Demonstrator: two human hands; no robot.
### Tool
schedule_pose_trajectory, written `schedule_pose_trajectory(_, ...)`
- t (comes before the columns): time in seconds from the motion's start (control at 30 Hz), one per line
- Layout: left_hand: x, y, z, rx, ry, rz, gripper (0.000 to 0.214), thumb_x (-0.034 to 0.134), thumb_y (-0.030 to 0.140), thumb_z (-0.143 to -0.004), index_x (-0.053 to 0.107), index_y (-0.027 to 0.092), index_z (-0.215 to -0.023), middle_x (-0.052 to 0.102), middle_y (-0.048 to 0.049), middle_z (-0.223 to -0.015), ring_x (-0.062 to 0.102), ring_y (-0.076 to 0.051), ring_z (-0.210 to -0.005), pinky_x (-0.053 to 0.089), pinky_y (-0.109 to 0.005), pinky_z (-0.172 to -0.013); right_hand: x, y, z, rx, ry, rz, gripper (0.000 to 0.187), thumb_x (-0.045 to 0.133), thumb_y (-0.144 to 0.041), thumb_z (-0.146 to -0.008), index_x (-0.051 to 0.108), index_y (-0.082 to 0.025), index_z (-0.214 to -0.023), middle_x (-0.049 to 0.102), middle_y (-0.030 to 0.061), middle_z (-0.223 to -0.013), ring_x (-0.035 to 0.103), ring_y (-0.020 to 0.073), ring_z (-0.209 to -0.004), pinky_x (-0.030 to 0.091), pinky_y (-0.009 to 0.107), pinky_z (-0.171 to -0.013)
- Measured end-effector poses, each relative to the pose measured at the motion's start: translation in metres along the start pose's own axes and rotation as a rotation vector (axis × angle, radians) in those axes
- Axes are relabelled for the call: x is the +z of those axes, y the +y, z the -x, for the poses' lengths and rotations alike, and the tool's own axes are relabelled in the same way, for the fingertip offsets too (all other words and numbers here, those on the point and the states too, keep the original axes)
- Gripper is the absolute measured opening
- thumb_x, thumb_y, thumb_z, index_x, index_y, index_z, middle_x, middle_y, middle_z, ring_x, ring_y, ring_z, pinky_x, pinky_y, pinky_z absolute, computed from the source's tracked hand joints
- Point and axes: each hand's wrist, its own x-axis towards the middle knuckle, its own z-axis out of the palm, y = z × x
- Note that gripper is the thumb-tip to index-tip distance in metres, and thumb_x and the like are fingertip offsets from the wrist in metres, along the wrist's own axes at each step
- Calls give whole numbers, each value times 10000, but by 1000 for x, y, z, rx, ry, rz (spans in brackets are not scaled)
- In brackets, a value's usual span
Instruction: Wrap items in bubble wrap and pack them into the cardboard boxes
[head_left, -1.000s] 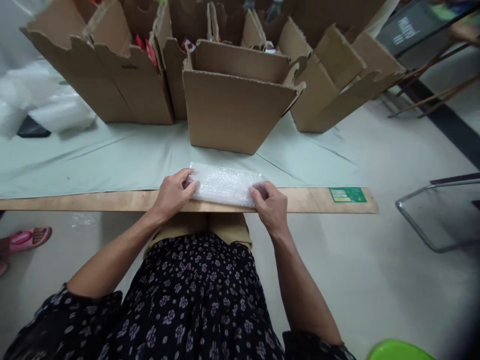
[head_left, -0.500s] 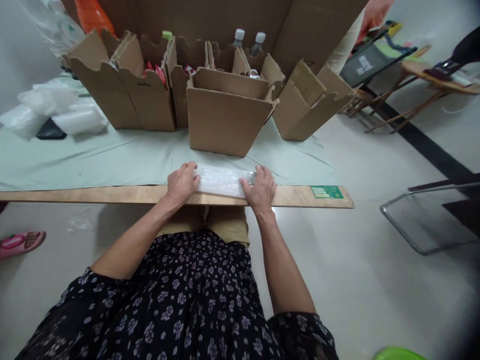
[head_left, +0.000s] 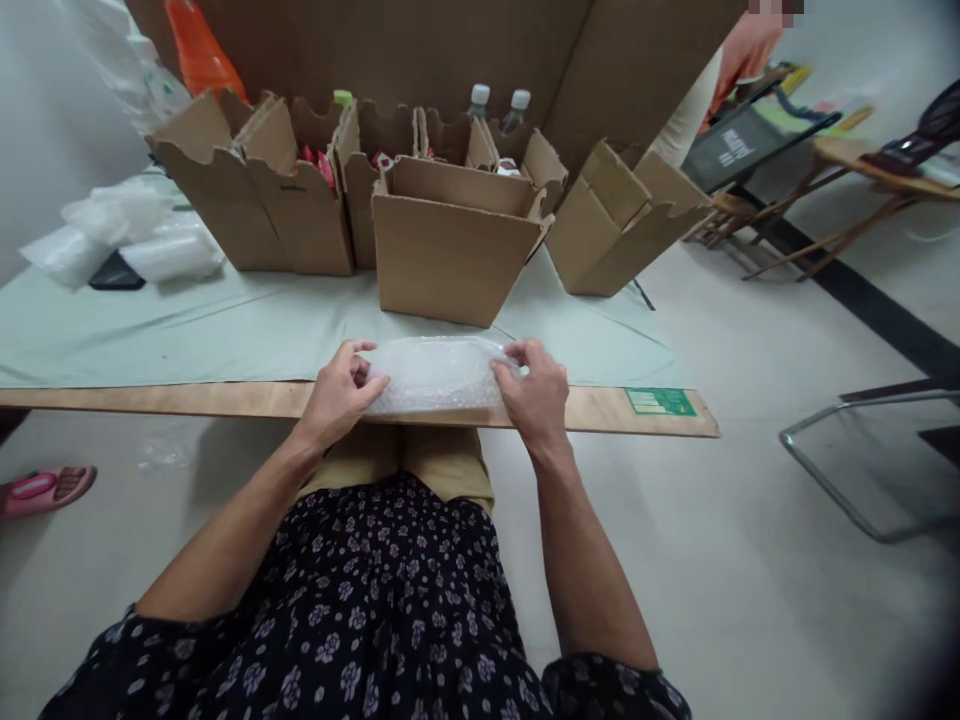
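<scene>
A bubble-wrap bundle (head_left: 435,374) lies at the near edge of a low wooden board (head_left: 225,398) covered with a pale green sheet (head_left: 225,325). My left hand (head_left: 339,394) grips its left end with curled fingers. My right hand (head_left: 534,392) grips its right end, fingers closed over the top. The wrap looks rolled or folded over; what is inside is hidden.
Several open cardboard boxes (head_left: 450,245) stand just behind the bundle, with two bottles (head_left: 496,106) among them. White plastic bags (head_left: 120,230) and a dark object lie at far left. A metal frame (head_left: 862,470) stands right; a pink sandal (head_left: 45,487) lies left.
The flat bubble wrap has been gathered into a thicker bundle. Both hands shifted from pressing flat on it to gripping its ends. The camera view rose slightly.
</scene>
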Motion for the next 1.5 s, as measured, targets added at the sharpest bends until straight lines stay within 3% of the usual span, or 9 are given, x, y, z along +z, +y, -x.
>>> schedule_pose_trajectory(0.17, -5, -9, 48, -88, 2, 485, 912, 717, 351, -843, 251, 162, -1604, 644, 40, -789, 630, -123, -696, 520, -249, -696, 4, -17, -31, -211, -44, -11, 397, 543, -250, -895, 600, -245, -1288, 733, 77, -1233, 673, 273, -1017, 470, 446, -941)
schedule_pose_trajectory(0.43, 29, -12, 81, -301, -11, 619, 905, 728, 314, -868, 254, 219, -1634, 700, 21, -773, 712, -154, -676, 618, -291, -698, 86, -52, -79, -409, -422, 178, 498, 581, -172, -908, 588, -185, -1405, 740, 128, -1224, 643, 337, -1125, 442, 514, -1009)
schedule_pose_trajectory(0.6, 29, -6, 79, -391, 30, 673, 753, 730, 356, -876, 436, 200, -1551, 718, 5, -776, 746, -173, -683, 656, -306, -708, 44, -32, -33, -454, -268, -61, 581, 570, -326, -968, 445, -245, -1530, 536, 119, -1540, 488, 332, -1415, 416, 571, -1117)
schedule_pose_trajectory(0.77, 27, -6, 80, -405, -7, 704, 780, 726, 371, -870, 401, 176, -1552, 742, -16, -837, 742, -166, -672, 665, -315, -697, 5, -35, 48, -671, -633, -41, 636, 654, -300, -926, 458, -244, -1528, 480, 152, -1596, 493, 331, -1424, 503, 537, -1054)
schedule_pose_trajectory(0.9, 10, -22, 86, -129, 25, 340, 798, 716, 353, -894, 333, 254, -1587, 715, -12, -894, 729, -180, -764, 658, -356, -765, 28, -37, 69, -586, -460, -49, 544, 571, -66, -888, 603, -249, -1399, 667, 109, -1416, 603, 295, -1312, 517, 504, -1008)
schedule_pose_trajectory(1.07, -20, -33, 64, 476, 28, -221, 797, 774, 285, -847, 410, 287, -1556, 532, -165, -1494, 521, -366, -1392, 491, -563, -1117, 35, -26, 57, -526, -421, -264, 449, 505, -60, -918, 681, -247, -1287, 756, 64, -1264, 673, 232, -1224, 543, 466, -1004)
schedule_pose_trajectory(1.17, -17, -28, 46, 656, -80, -190, 496, 665, 148, -906, 592, 237, -1388, 696, -122, -1314, 613, -306, -1292, 505, -513, -1084, 28, -27, 51, -468, -456, -348, 345, 533, -162, -974, 698, -266, -1258, 769, 55, -1234, 696, 225, -1187, 550, 469, -1018)
schedule_pose_trajectory(1.33, -1, -19, 29, 309, -65, 35, 177, 595, 218, -961, 737, 192, -1062, 801, -50, -964, 736, -198, -849, 585, -335, -788, 27, -34, 50, -194, -453, -455, 249, 561, -253, -1006, 716, -262, -1201, 783, 48, -1141, 729, 214, -1062, 598, 405, -934)
schedule_pose_trajectory(1.5, 2, -10, 14, 63, -120, 15, 193, 590, 299, -947, 743, 185, -972, 767, -9, -796, 677, -161, -657, 506, -272, -619, 20, -32, 57, -286, -3, -276, 432, 644, -161, -944, 600, -248, -1365, 733, 93, -1222, 687, 249, -1139, 586, 416, -908)
